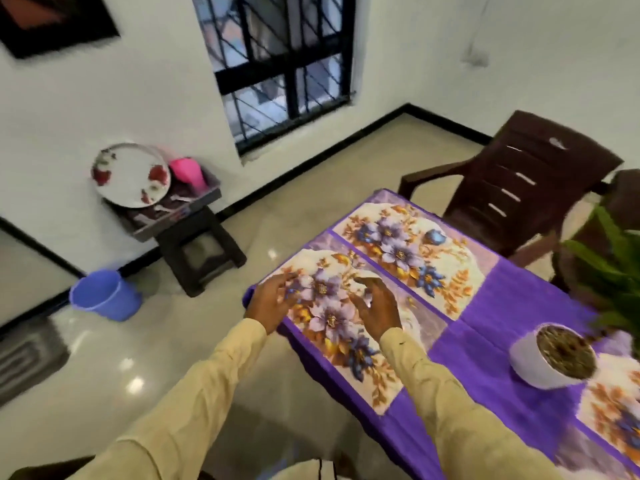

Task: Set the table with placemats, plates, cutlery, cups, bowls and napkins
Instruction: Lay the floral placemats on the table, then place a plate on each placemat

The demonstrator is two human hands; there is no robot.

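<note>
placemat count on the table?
3 visible: one under both hands, one beside it toward the chair, one partly cropped at the right edge. More may lie out of frame.

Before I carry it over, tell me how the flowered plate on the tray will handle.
The flowered plate leans upright against the wall, so it may slide or tip when touched. Its glossy face looks slippery. It is probably rigid and breakable; material unclear.

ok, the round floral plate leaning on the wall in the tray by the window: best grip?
Take the round white floral plate by its raised top rim, coming from above and in front. It stands tilted back against the wall with its lower edge in the grey tray, so the top edge is free; the pink cup crowds its right side.
</note>
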